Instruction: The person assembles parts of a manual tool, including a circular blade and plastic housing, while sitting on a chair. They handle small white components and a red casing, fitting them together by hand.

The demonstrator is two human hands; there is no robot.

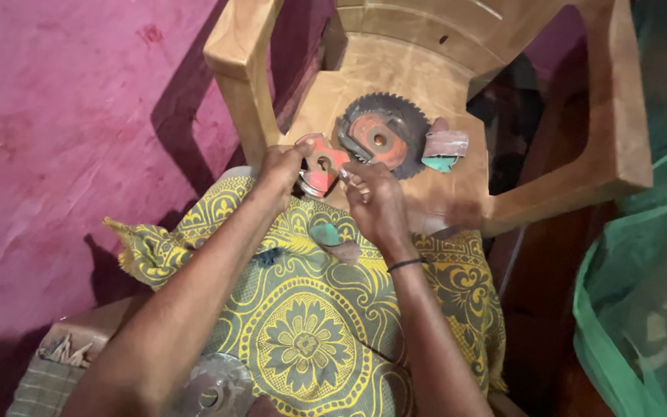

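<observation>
Setting: pink floor, tan plastic chair | Thing: red metal part at seat edge, beside saw blade | Left hand, right hand: fingers pinching part, wrists bent inward | Risk: likely slip toward blade teeth, over patterned cloth.

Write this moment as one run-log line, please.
left hand + right hand: holding red disc | toothed saw blade: on plastic chair | lap: yellow patterned cloth

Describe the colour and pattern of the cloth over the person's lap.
The cloth is yellow with dark green floral and scroll motifs, seen best in the head view.
</observation>
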